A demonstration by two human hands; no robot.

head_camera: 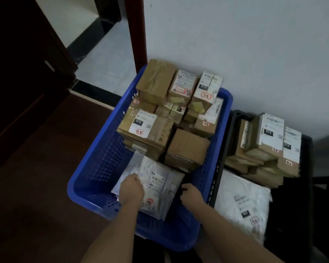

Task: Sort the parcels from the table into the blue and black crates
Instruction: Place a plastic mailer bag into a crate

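Note:
A blue crate (95,164) stands on the floor against the wall, its far half piled with brown cardboard parcels (156,114). In its near half lies a white bubble mailer (160,188) with a printed label. My left hand (131,190) grips the mailer's left edge, fingers curled over it. My right hand (191,194) is curled round something dark at the mailer's right side; I cannot make out what it is. To the right stands a black crate (310,186) with stacked brown parcels (264,149) and a white plastic mailer (243,204).
Dark reddish floor (36,186) spreads to the left of the blue crate. A white wall (235,44) rises behind both crates. A dark wooden door (23,73) and door frame (137,35) open onto a tiled area at the upper left.

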